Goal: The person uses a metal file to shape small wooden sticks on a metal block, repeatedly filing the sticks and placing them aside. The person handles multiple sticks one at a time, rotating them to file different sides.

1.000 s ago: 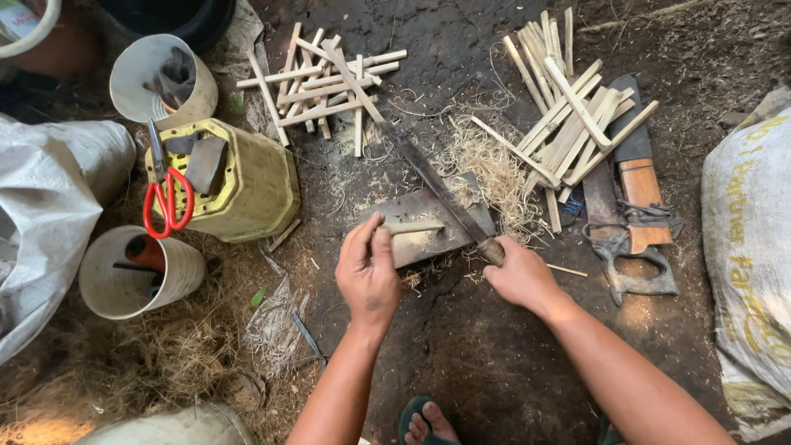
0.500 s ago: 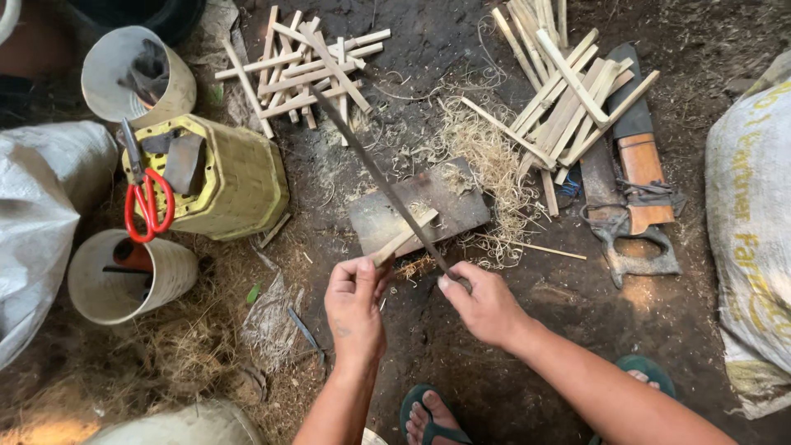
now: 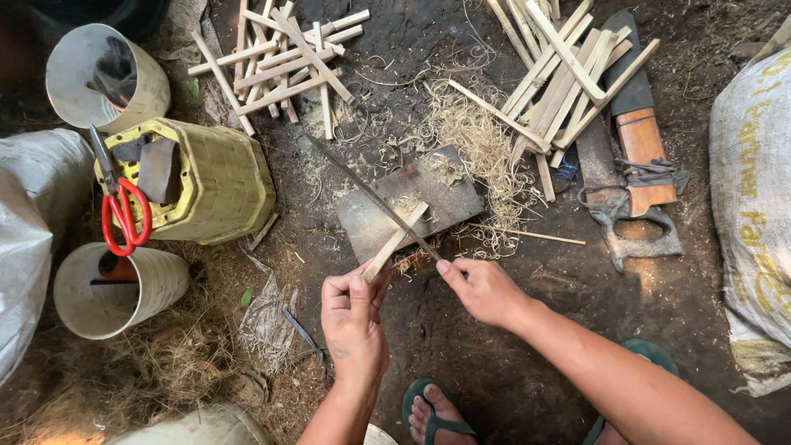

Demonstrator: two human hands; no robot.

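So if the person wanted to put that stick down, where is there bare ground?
Bare dark soil lies between the right hand and the handsaw, and above the flat board, between the two bamboo stick piles. It is crowded left of the left hand: yellow basket, red scissors, two cups, straw.

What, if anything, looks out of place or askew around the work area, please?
The yellow basket lies tipped on its side, with red-handled scissors hanging at its mouth. Pale shavings are strewn over the ground.
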